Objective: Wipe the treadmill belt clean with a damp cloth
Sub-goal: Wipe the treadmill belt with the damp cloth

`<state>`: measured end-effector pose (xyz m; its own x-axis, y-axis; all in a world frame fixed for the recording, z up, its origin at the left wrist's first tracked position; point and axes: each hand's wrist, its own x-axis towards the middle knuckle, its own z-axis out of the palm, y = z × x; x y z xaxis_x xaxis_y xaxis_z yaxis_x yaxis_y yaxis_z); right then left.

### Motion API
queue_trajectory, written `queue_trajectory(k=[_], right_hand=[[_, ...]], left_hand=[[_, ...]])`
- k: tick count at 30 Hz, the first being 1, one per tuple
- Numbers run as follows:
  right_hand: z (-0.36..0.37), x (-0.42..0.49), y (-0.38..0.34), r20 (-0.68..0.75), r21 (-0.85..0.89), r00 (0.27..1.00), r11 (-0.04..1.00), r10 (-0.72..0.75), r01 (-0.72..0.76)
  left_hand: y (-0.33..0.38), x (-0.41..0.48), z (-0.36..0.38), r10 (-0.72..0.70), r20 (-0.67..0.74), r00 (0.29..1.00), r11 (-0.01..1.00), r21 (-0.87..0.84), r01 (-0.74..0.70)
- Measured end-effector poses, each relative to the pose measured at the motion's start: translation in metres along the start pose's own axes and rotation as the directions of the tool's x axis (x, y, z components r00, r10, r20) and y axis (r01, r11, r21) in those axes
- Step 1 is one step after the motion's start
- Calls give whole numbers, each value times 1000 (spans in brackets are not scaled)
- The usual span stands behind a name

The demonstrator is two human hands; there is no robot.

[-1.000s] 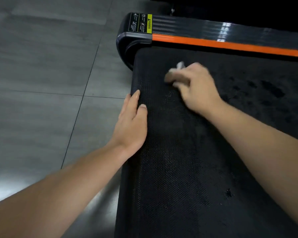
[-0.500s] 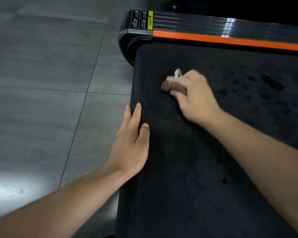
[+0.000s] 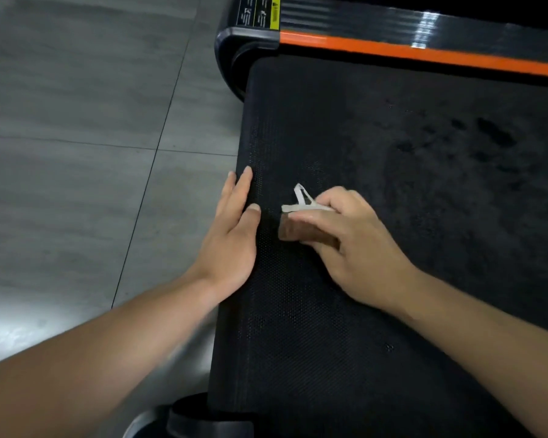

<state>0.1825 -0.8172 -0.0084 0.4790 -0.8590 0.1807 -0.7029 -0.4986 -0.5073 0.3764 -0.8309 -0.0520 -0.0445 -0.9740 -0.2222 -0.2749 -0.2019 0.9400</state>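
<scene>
The cloth point(image 3: 293, 231) is a small brownish wad lying on the treadmill belt point(image 3: 329, 343), pressed down under the curled fingers of the right hand point(image 3: 345, 245). The index finger lies along its top and the other fingers fold round it, so only its end shows, just beyond the fingertips. A pale strip point(image 3: 301, 200) sticks up and out from between the fingers above the wad; it may be a tag or a lighter part of the same cloth, but it is too blurred to tell.

Just to the left of that hand, with a narrow gap of belt between them, the left hand point(image 3: 231, 238) rests flat on the belt's near-left edge. Its fingers are straight and together, the thumb lies on the textured surface, and it holds nothing.

The belt is black and finely dotted around both hands. Further out, ahead and to the right of the right hand, dark patches point(image 3: 494, 134) mottle its surface.

Beyond the hands runs an orange stripe point(image 3: 424, 55), then a glossy ribbed black side rail point(image 3: 393, 20) that carries a warning label point(image 3: 260, 14) with a yellow band at its rounded corner.

Left of the left hand lies a grey tiled floor point(image 3: 76, 121), with a bright reflection beneath the forearm.
</scene>
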Motion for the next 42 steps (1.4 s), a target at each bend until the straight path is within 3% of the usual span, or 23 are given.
queue_trajectory(k=[2, 4, 6, 7, 11, 13, 15, 17, 20, 22, 24, 27, 28, 29, 31, 33, 35, 38, 39, 42], right_hand=[[-9, 10, 17, -14, -91, 999, 995, -36, 35], [-13, 43, 44, -176, -187, 979, 973, 100, -133], [-8, 53, 44, -262, -169, 934, 942, 242, -291], [0, 41, 30, -230, -166, 944, 946, 236, -277], [4, -33, -24, 39, 25, 999, 999, -27, 26], [-7, -24, -5, 10, -59, 998, 997, -56, 57], [-12, 6, 25, -177, -119, 977, 983, 115, -137], [-6, 14, 28, -250, -69, 936, 960, 247, -272], [4, -38, -14, 15, 4, 997, 997, 71, -71], [-5, -69, -30, 178, 100, 983, 995, -46, 29], [-13, -57, -13, 148, 32, 987, 998, -62, 58], [-8, -13, 12, -157, -30, 975, 986, 159, -166], [-3, -11, 7, -184, -24, 965, 980, 189, -196], [3, -19, -3, -147, -31, 976, 986, 161, -167], [10, -57, -32, 60, 25, 998, 1000, 6, -7], [3, -82, -46, 228, 105, 969, 992, -92, 69], [-5, -66, -33, 200, 30, 975, 996, -93, 88], [-3, -31, -10, -63, 10, 991, 993, 115, -115], [-2, -35, -11, -57, 32, 990, 991, 129, -127], [-9, -87, -28, 222, 115, 974, 993, -44, 18]], left_hand=[[1, -2, -1, -8, 3, 1000, 1000, -7, 8], [2, -4, -2, -14, 16, 1000, 1000, -10, 14], [2, -7, -2, -25, 5, 1000, 999, -30, 25], [2, -10, -2, -29, 0, 1000, 999, -44, 29], [4, -28, 0, -68, -38, 997, 997, -42, 67], [2, -40, 0, -77, -35, 996, 996, -49, 76], [-2, -47, -1, -82, -12, 997, 993, -85, 80], [-6, -50, -2, -93, -1, 996, 989, -114, 93], [-11, -55, -2, -85, 14, 996, 991, -103, 86], [-15, -61, 0, -74, 1, 997, 993, -89, 74], [-19, -66, 1, -62, -11, 998, 995, -74, 61], [-23, -67, 1, -54, -12, 998, 994, -94, 53], [-23, -67, 1, -63, -14, 998, 994, -90, 62], [-22, -68, 0, -65, -12, 998, 994, -90, 64], [-21, -70, 0, -63, -2, 998, 995, -84, 62], [-20, -72, -1, -68, 0, 998, 997, -47, 68], [-19, -72, -1, -71, -3, 998, 996, -46, 70], [-19, -71, -1, -76, -5, 997, 995, -70, 75], [-19, -72, 0, -80, -8, 997, 995, -69, 79], [-20, -72, 1, -66, -13, 998, 997, -47, 66]])
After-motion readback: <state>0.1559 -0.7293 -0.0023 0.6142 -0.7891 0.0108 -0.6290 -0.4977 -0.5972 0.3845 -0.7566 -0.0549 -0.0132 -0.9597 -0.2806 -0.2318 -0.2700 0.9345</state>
